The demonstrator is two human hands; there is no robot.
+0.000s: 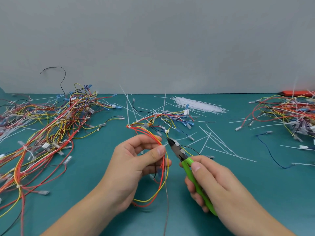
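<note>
My left hand [134, 160] pinches a bundle of red and yellow wires [160, 183] between thumb and fingers, just above the teal table [95, 167]. The bundle loops down below the hand and runs back to a wire harness [163, 120] lying mid-table. My right hand [214, 183] grips green-handled cutters [187, 165]. Their dark jaws [172, 142] point up and left, right beside a white cable-tie tail at my left fingertips.
A big heap of tied wire harnesses [51, 133] covers the left of the table and another heap [288, 114] the right. A pack of white cable ties [197, 103] lies at the back, with loose ties [219, 143] scattered right of centre. A grey wall stands behind.
</note>
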